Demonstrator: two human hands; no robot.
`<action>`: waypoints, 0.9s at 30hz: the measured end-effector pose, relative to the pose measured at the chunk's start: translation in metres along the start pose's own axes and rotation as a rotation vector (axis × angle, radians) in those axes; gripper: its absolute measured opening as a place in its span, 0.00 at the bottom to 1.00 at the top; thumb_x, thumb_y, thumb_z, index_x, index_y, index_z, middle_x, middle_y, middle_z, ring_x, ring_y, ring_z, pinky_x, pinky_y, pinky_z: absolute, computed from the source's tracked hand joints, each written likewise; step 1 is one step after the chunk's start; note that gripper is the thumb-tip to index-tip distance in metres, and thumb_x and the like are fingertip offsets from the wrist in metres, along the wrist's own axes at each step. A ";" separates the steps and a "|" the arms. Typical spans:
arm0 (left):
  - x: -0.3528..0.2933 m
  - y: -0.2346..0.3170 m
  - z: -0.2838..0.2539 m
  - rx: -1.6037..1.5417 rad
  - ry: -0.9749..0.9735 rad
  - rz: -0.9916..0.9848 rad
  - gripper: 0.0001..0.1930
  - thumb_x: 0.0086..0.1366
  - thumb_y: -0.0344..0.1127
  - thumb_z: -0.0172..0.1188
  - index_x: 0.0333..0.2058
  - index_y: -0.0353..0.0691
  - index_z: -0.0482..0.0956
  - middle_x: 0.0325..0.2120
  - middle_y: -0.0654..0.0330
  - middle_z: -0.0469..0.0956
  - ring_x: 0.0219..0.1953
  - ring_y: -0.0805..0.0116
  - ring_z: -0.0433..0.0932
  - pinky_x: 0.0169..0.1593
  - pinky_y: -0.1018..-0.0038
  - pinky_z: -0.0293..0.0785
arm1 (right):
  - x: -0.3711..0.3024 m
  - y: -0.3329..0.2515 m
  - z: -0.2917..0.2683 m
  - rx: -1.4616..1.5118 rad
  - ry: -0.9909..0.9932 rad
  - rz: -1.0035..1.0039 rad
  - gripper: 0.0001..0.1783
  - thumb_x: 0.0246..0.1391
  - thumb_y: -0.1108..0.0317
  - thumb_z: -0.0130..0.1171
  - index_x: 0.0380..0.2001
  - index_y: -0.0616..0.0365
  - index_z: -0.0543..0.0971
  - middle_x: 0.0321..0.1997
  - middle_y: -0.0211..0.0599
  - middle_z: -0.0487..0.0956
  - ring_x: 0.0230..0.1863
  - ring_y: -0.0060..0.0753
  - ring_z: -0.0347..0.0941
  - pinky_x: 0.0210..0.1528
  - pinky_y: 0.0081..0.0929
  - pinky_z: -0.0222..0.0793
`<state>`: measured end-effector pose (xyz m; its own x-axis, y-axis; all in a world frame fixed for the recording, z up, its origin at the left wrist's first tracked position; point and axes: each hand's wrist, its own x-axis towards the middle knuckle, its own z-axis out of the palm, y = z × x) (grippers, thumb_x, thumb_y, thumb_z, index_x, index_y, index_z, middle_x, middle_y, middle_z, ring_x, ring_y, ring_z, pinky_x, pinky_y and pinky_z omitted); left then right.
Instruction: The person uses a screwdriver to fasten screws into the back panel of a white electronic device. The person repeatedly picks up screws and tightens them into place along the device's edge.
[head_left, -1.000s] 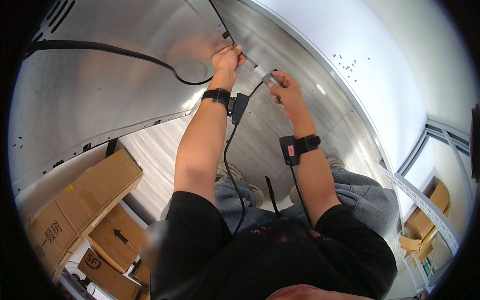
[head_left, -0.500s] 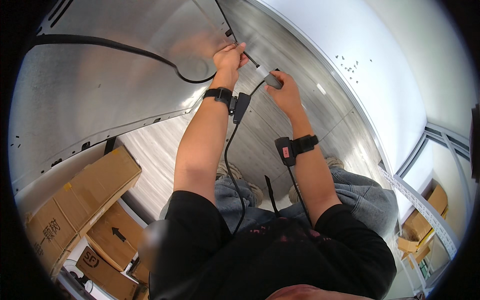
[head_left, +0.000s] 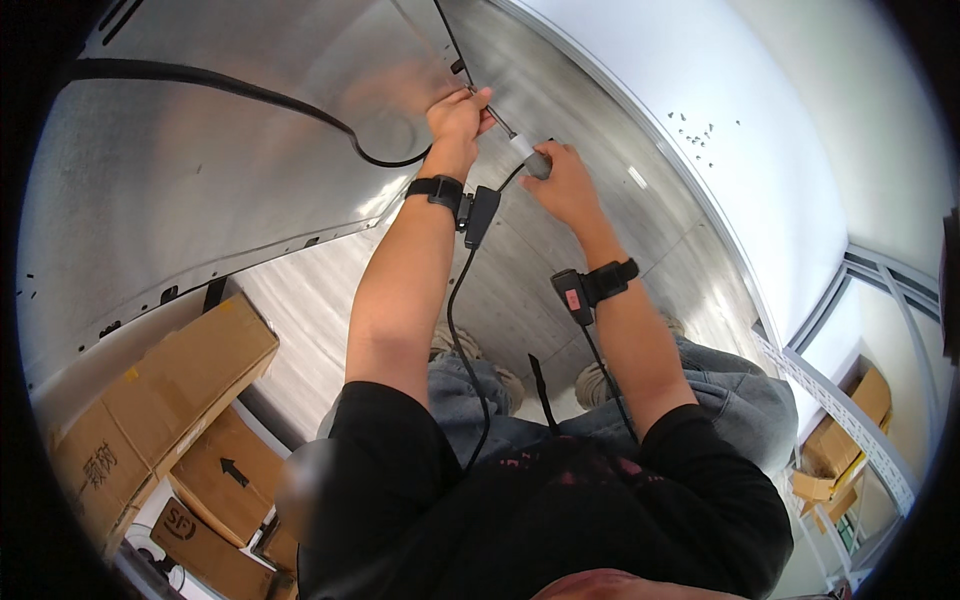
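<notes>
My right hand point(head_left: 566, 188) is closed round the grey and white handle of a screwdriver point(head_left: 521, 148). From the handle the thin metal shaft runs up and left to the edge of a large shiny metal panel point(head_left: 250, 200). At that edge my left hand point(head_left: 459, 117) pinches around the shaft near its tip. The tip and any screw under it are hidden by the fingers. A black cable point(head_left: 215, 88) hangs across the panel and passes behind my left wrist.
Cardboard boxes point(head_left: 165, 385) are stacked at the lower left. Several small screws point(head_left: 697, 135) lie on the white surface at the right. A metal rack point(head_left: 840, 395) with open cartons stands at the far right. Wrist-strapped black devices trail cords over my legs.
My right hand has moved slightly up and left, and it has turned with the screwdriver handle. The left hand stays in place at the panel edge.
</notes>
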<state>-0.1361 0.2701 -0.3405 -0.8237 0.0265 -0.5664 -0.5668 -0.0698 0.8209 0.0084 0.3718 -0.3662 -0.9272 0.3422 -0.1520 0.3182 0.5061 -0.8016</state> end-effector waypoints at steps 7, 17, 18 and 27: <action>0.005 -0.004 -0.003 -0.029 -0.018 0.016 0.04 0.58 0.25 0.59 0.32 0.36 0.74 0.26 0.61 0.76 0.25 0.70 0.75 0.26 0.77 0.75 | 0.013 -0.011 -0.025 0.428 -0.386 0.376 0.27 0.47 0.60 0.61 0.48 0.63 0.69 0.37 0.41 0.75 0.40 0.37 0.72 0.41 0.33 0.67; 0.009 -0.008 -0.011 0.007 -0.065 0.029 0.08 0.58 0.27 0.60 0.37 0.35 0.75 0.27 0.62 0.76 0.26 0.72 0.76 0.30 0.77 0.76 | 0.005 -0.015 -0.006 0.082 -0.121 0.100 0.22 0.45 0.60 0.61 0.40 0.62 0.73 0.35 0.52 0.76 0.37 0.48 0.73 0.40 0.37 0.66; 0.009 -0.009 -0.011 -0.007 -0.070 0.029 0.08 0.58 0.27 0.60 0.37 0.35 0.75 0.28 0.62 0.76 0.26 0.71 0.76 0.30 0.77 0.76 | 0.009 -0.011 -0.003 0.166 -0.140 0.173 0.21 0.45 0.60 0.61 0.40 0.62 0.73 0.34 0.52 0.76 0.38 0.47 0.73 0.40 0.36 0.66; 0.003 -0.005 -0.012 -0.072 -0.121 0.025 0.07 0.60 0.27 0.56 0.38 0.35 0.73 0.30 0.59 0.77 0.30 0.66 0.79 0.32 0.76 0.77 | 0.007 0.002 -0.008 0.117 -0.093 0.028 0.22 0.45 0.62 0.63 0.41 0.63 0.74 0.39 0.42 0.71 0.39 0.40 0.69 0.42 0.34 0.66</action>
<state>-0.1354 0.2590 -0.3473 -0.8363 0.1439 -0.5291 -0.5466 -0.1435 0.8250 0.0045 0.3819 -0.3644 -0.9345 0.2770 -0.2237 0.3239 0.4001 -0.8574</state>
